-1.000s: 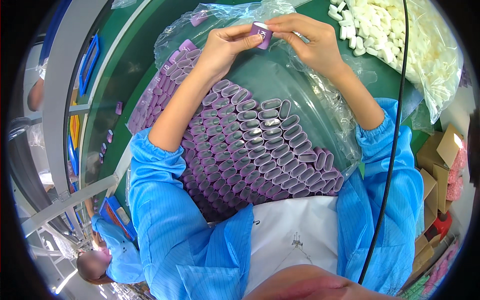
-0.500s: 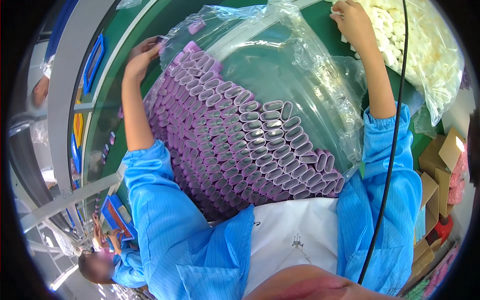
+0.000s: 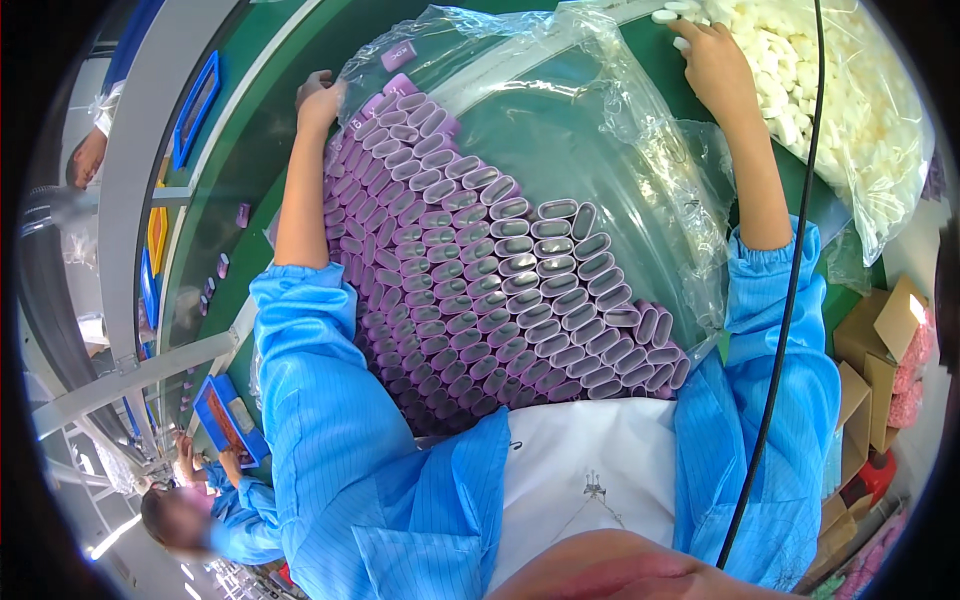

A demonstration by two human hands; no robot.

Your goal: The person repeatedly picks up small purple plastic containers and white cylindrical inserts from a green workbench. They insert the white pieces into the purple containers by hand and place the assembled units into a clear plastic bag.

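Note:
Many purple oval tubes (image 3: 470, 280), hollow at the top, stand packed in rows in front of my chest. A clear plastic bag (image 3: 640, 130) lies around and beyond them. My left hand (image 3: 318, 104) is at the far left edge of the bag, beside the outermost tubes, its fingers curled in; what they hold, if anything, is hidden. At the far right, my right hand (image 3: 716, 66) has its fingers stretched out over several small white plastic pieces (image 3: 664, 17). A white bit shows at one of its fingertips. A single purple tube (image 3: 398, 56) lies on its side under the film.
A clear bag of white pieces (image 3: 850, 130) stands at the far right. A black cable (image 3: 790, 300) hangs across my right side. Cardboard boxes (image 3: 865, 340) are at the right, blue trays (image 3: 232, 420) at the left. Another person (image 3: 245, 515) works at the lower left.
My left hand has shifted right and its fingers have curled in more. My right hand has moved slightly right and nearer, its fingers now more spread. The bag and tubes have shifted slightly right in view.

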